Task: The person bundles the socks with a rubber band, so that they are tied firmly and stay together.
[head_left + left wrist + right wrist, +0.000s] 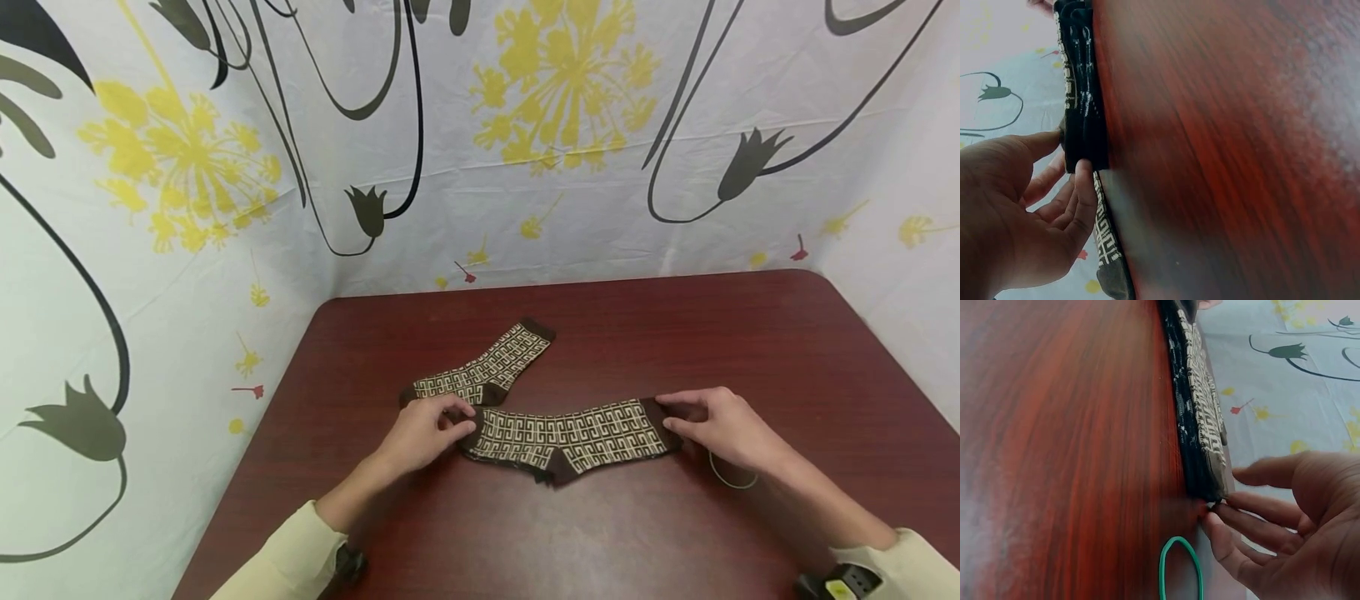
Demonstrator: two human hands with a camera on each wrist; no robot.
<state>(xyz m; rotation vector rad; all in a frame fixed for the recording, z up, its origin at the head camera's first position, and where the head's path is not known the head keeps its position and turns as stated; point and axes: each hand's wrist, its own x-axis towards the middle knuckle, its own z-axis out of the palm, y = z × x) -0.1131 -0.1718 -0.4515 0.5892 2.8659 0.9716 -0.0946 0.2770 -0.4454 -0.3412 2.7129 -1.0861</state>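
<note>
A dark brown sock [566,437] with a cream geometric pattern lies flat across the table, its heel toward me. Dark layers [1085,81] show along its near edge in the left wrist view. My left hand [427,433] pinches its left end between thumb and fingers. At the right end, my right hand [731,429] holds the dark cuff [1213,478] by its edge with thumb and fingertips. Another sock [487,367] of the same pattern lies just behind, angled up to the right; its toe end is close to my left hand.
The reddish-brown wooden table [570,542] has rounded far corners. A white cloth [420,242] printed with yellow and grey flowers hangs behind it and along both sides. A thin green band [1163,569] loops at my right wrist.
</note>
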